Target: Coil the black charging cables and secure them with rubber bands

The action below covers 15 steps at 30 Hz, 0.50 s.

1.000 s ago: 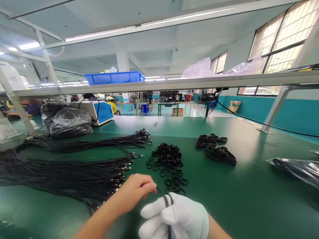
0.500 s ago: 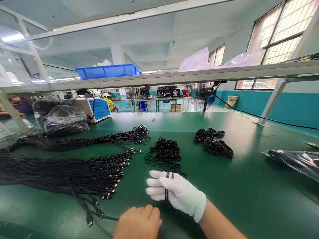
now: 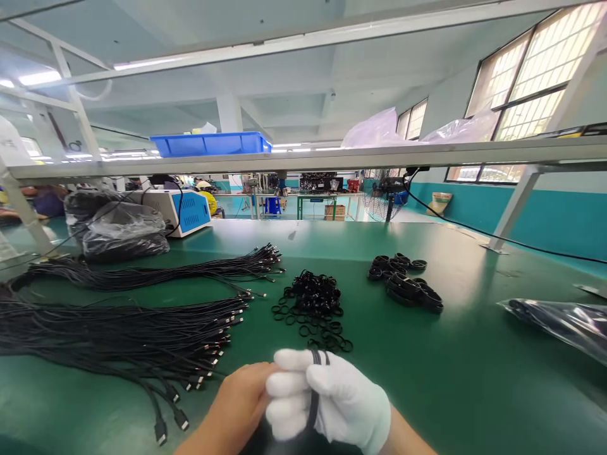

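Note:
My left hand (image 3: 239,401) is bare and closed, its fingers tucked behind the fingertips of my right hand. A black cable (image 3: 219,374) runs in behind it from the left; its far part is hidden. My right hand (image 3: 339,401) wears a white glove, with its fingers together and curled. Thin black bands (image 3: 317,357) loop around its fingers, and a dark strand crosses the palm. Just beyond lies a heap of small black rings (image 3: 315,294). To the left spreads a bundle of black cables (image 3: 142,328) with metal-tipped plugs.
Behind lies a second cable bundle (image 3: 190,272). Coiled black bands (image 3: 408,281) sit right of the rings. A plastic bag (image 3: 559,322) lies at the right edge. A blue-and-white machine (image 3: 183,212) and wrapped bags (image 3: 126,230) stand back left. A shelf (image 3: 303,161) crosses above.
My left hand has moved up and right to meet my gloved hand. The gloved hand has come lower and its fingers curl more. The nearest cable plugs have shifted slightly down.

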Tool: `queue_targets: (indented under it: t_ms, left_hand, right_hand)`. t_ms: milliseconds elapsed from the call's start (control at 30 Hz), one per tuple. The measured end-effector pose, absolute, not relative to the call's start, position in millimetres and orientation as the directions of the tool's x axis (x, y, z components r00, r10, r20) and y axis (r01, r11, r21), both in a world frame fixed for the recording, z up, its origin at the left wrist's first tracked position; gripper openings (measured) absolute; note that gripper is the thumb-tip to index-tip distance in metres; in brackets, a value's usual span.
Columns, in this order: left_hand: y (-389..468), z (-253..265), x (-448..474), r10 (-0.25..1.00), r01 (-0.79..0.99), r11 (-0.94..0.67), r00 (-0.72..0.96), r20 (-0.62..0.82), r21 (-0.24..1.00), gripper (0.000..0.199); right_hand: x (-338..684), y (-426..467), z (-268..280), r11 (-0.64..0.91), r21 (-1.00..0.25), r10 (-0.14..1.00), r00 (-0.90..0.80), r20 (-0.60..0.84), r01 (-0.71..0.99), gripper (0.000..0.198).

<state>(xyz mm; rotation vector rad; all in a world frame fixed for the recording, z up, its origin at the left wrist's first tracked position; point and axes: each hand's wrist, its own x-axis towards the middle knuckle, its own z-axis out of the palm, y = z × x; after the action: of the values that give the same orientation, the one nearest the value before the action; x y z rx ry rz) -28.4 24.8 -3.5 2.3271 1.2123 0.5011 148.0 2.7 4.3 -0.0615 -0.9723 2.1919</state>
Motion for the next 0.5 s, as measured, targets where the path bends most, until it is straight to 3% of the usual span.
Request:
queue_targets:
  t_ms: [100,200,367,500]
  left_hand:
    - [14,-14,-35,0.854,0.836,-0.518,0.492,0.169,0.184,0.028]
    - [-1,-14,-27,0.817,0.833,-0.551,0.552,0.167,-0.056,0.025]
    - [-15,12,-3,0.773,0.777,-0.622,0.629,0.086,-0.092,0.018]
    - [-6,50,-12,0.771,0.771,-0.636,0.636,-0.016,0.029,0.003]
  right_hand:
    - [151,10,15,-0.453,-0.469,0.762,-0.603,0.239,-0.758,0.038]
    - [153,16,13,-0.369,-0.488,0.844,-0.505,0.181,-0.791,0.032]
    - [149,15,-5,-0.352,-0.709,0.904,-0.418,-0.089,-0.61,0.044]
    - [144,5,-14,-0.495,-0.784,0.729,-0.67,-0.141,-0.374,0.038]
